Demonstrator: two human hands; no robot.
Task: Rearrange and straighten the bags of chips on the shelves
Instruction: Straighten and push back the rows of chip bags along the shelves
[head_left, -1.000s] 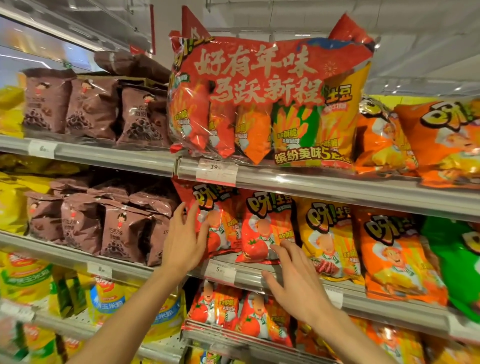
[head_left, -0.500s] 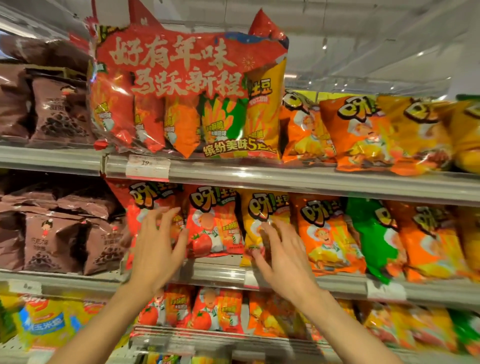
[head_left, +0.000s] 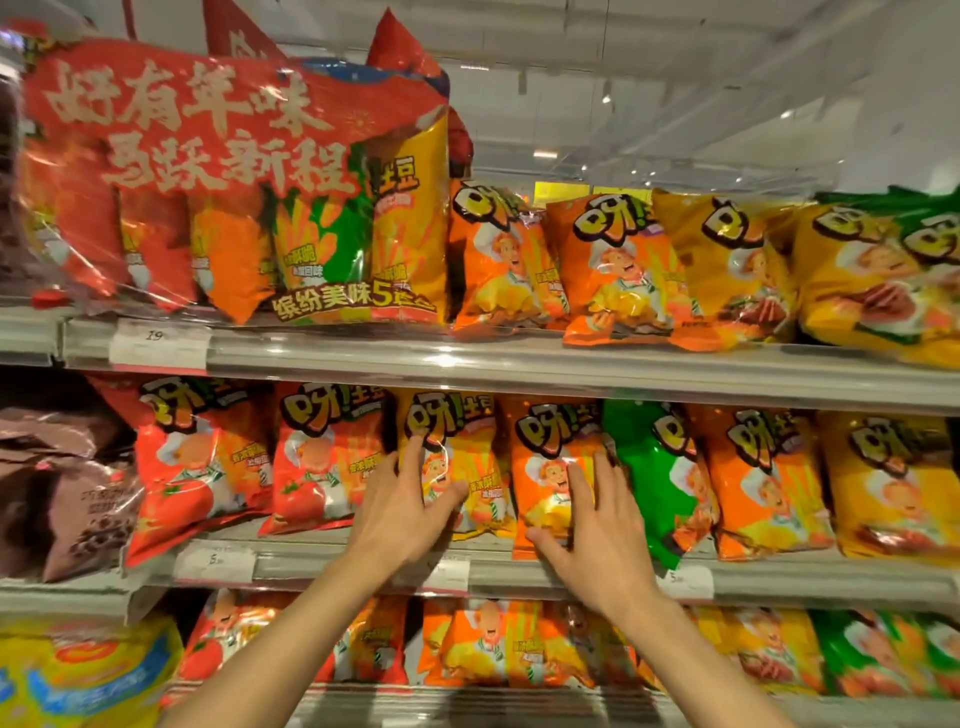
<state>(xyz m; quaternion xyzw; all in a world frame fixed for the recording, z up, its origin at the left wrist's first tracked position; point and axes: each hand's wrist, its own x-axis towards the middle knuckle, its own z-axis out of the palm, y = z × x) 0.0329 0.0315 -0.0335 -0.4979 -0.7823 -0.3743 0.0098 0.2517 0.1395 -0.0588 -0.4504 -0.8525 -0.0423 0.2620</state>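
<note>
On the middle shelf (head_left: 519, 569) stands a row of chip bags. My left hand (head_left: 402, 506) lies flat with straight fingers on the lower left of a yellow bag (head_left: 457, 441). My right hand (head_left: 587, 525) presses spread fingers on the front of the orange bag (head_left: 550, 431) beside it. Two red tomato bags (head_left: 208, 457) (head_left: 322, 457) stand to the left, a green bag (head_left: 649, 467) leans to the right. Neither hand curls round a bag.
A big red multipack (head_left: 234, 197) fills the top shelf's left, with orange and yellow bags (head_left: 613, 270) to its right. Brown bags (head_left: 62, 478) sit at the far left. The lower shelf holds more orange and red bags (head_left: 493, 644). Price tags line the shelf rails.
Both hands have shifted right along the middle shelf, from the red tomato bags to the yellow and orange bags. The view has also panned right and closer.
</note>
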